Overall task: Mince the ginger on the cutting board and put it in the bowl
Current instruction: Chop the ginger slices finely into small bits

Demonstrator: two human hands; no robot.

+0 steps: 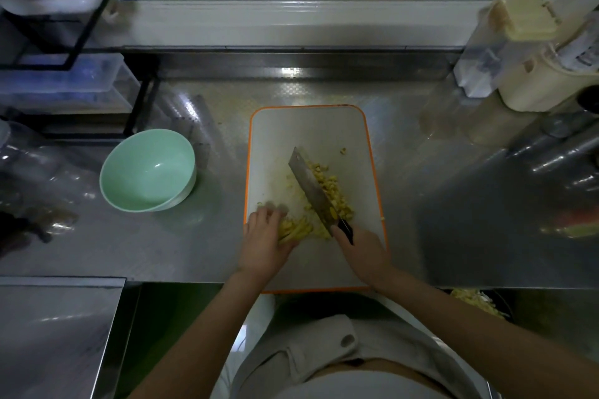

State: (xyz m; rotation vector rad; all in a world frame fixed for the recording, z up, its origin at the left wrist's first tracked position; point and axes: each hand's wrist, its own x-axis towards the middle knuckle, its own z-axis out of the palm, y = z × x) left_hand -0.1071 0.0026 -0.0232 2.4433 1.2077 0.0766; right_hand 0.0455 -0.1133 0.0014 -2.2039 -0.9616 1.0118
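A white cutting board [285,136] with an orange rim lies on the steel counter. My right hand [363,253] grips the black handle of a cleaver [311,186], whose blade slants across the board. Chopped yellow ginger bits [335,193] are piled right of the blade. My left hand [262,236] holds a bundle of ginger strips [296,227] down on the board, just left of the blade's heel. A pale green bowl [147,168], with nothing visible inside, stands left of the board.
A black wire rack with clear plastic boxes [61,81] fills the back left. Containers and a cream appliance [534,74] stand at the back right. A steel surface [58,334] lies lower left, and yellow scraps [476,301] sit below the counter edge at right.
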